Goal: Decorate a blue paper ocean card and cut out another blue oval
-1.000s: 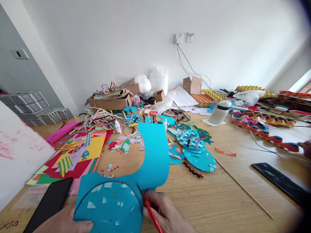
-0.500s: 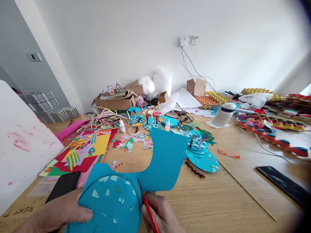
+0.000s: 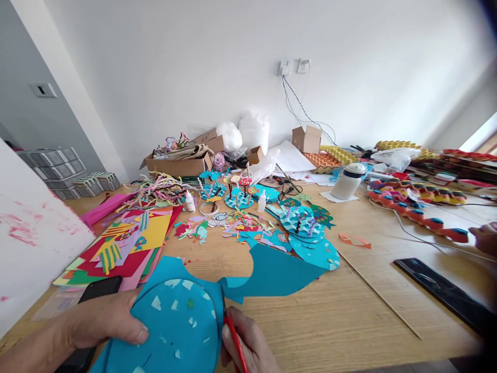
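Note:
My left hand (image 3: 112, 318) is closed on a round blue paper disc (image 3: 182, 326), its thumb pressed on top. Pale paper scraps and one green bit are stuck to the disc. Beneath it lies a larger sheet of blue paper (image 3: 272, 272), which extends past the disc on the left and out to the right. Red-handled scissors (image 3: 235, 339) are gripped in my right hand (image 3: 250, 336). Their dark blades meet the blue sheet beside the disc's right edge. Part of the scissors' handle is hidden by my fingers and the lower frame edge.
Coloured paper sheets (image 3: 155, 230) and a phone (image 3: 103, 285) lie at left. Ahead are paper fish scraps (image 3: 202, 230), glue bottles (image 3: 190, 202) and decorated blue discs (image 3: 314, 251). A thin stick (image 3: 380, 295) and a dark glossy slab (image 3: 435, 290) lie right. Another person's hand (image 3: 485, 238) shows far right.
The blue sheet's right flap has swung down and to the right, now bent. The scissors sit slightly lower along the disc's edge. Another person's hand has appeared at far right.

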The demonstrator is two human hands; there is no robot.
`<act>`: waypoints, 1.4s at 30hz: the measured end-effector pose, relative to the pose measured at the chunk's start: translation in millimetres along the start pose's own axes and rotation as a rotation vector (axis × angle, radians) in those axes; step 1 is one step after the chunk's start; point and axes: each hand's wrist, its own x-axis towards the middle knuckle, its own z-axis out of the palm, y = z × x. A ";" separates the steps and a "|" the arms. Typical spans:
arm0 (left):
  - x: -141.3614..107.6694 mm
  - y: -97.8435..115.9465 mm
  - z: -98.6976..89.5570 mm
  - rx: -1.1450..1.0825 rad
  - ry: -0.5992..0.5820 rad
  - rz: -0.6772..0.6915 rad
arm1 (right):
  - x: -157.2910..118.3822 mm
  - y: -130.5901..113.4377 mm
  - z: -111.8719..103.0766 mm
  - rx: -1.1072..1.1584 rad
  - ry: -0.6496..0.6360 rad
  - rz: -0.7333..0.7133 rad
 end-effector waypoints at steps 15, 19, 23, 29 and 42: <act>15.2 28.5 -3.5 0.113 -0.154 -0.052 | 11.0 36.3 1.8 0.205 0.078 0.120; 23.3 28.6 -8.9 0.148 -0.129 -0.075 | 17.3 39.3 -2.3 0.236 0.056 0.122; 27.9 28.8 -12.5 0.157 -0.100 -0.082 | 20.7 44.5 -2.5 0.271 0.079 0.133; 33.9 12.9 -15.5 0.017 0.009 -0.036 | 24.0 50.3 -6.7 0.280 0.149 0.199; 24.5 -26.8 -12.2 -0.540 0.452 0.118 | 41.4 33.8 -76.2 -0.843 0.395 0.218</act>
